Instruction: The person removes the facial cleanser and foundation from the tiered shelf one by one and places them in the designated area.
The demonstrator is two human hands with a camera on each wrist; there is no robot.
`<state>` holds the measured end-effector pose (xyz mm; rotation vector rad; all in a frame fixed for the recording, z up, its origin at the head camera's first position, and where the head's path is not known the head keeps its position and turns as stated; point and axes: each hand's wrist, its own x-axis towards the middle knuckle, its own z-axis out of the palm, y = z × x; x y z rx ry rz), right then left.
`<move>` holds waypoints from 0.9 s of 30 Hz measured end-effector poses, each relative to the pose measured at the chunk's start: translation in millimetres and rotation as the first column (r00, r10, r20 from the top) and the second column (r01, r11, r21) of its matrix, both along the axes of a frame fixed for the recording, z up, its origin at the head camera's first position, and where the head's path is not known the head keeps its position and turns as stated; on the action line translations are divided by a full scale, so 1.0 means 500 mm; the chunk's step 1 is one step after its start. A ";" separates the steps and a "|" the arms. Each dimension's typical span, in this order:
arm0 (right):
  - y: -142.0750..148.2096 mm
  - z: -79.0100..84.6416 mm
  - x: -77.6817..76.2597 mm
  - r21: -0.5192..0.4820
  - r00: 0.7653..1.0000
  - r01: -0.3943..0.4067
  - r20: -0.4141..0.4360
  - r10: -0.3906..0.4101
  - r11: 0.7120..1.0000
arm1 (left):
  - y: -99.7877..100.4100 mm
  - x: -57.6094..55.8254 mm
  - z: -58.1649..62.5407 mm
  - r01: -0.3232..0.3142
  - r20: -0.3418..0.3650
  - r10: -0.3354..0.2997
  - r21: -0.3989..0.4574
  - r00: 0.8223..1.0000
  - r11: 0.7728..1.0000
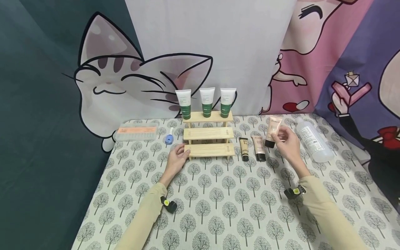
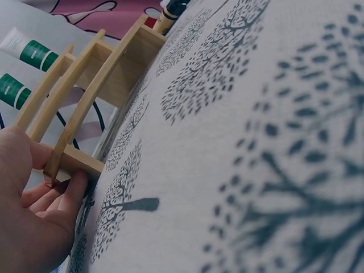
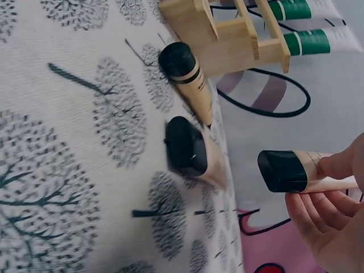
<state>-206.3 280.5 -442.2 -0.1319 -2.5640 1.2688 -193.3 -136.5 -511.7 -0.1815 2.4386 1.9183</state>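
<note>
A three-tier wooden display rack stands mid-table, and my left hand grips the left end of its lowest shelf, thumb on top. Three white-and-green squeeze tubes stand in a row on the top shelf; the two lower shelves are bare. My right hand pinches a pink BB cream tube with a black cap, raised off the cloth, cap downward. In the right wrist view the thumb lies on one side of this tube and the fingers on the other. A second BB cream tube and a slimmer gold tube lie right of the rack.
A clear bottle with a white label lies at the right. To the left are a flat clear case with an orange label and a small blue-and-white item. Printed cloth curtain hangs behind the tree-patterned tablecloth.
</note>
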 end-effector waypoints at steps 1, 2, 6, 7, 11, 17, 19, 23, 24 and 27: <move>0.004 -0.004 0.002 -0.001 1.000 0.000 0.009 0.000 1.000 | 0.000 0.000 0.001 -0.002 -0.001 0.002 0.003 1.000 1.000; 0.007 -0.007 0.003 0.005 1.000 0.001 0.017 -0.001 1.000 | -0.001 0.000 0.001 -0.001 -0.001 0.001 0.005 1.000 1.000; 0.017 -0.021 0.008 0.041 0.999 -0.004 0.046 0.002 0.999 | -0.002 -0.001 0.002 0.000 -0.007 0.000 0.019 1.000 1.000; 0.019 -0.024 0.009 0.049 0.999 -0.007 0.053 0.005 0.999 | -0.002 -0.001 0.002 0.001 -0.008 -0.001 0.023 1.000 1.000; 0.027 -0.034 0.013 0.055 0.994 -0.028 0.108 0.022 0.998 | -0.003 -0.001 0.002 0.005 -0.014 -0.004 0.031 1.000 0.999; 0.037 -0.055 0.016 0.073 0.978 -0.057 0.207 0.041 0.996 | -0.002 -0.003 0.001 0.003 0.001 -0.003 0.045 1.000 0.999; 0.040 -0.063 0.016 0.093 0.975 -0.065 0.219 0.043 0.994 | -0.001 -0.004 0.002 0.003 0.011 -0.003 0.060 1.000 0.998; 0.047 -0.075 0.017 0.125 0.970 -0.079 0.239 0.048 0.989 | 0.001 0.001 0.013 0.009 0.031 -0.011 0.071 0.999 0.997; 0.048 -0.077 0.017 0.130 0.968 -0.083 0.245 0.049 0.988 | 0.003 0.005 0.023 0.013 0.033 -0.015 0.067 0.999 0.998; 0.053 -0.083 0.017 0.144 0.957 -0.091 0.287 0.046 0.985 | 0.007 0.024 0.059 0.024 0.034 -0.026 0.059 0.999 0.998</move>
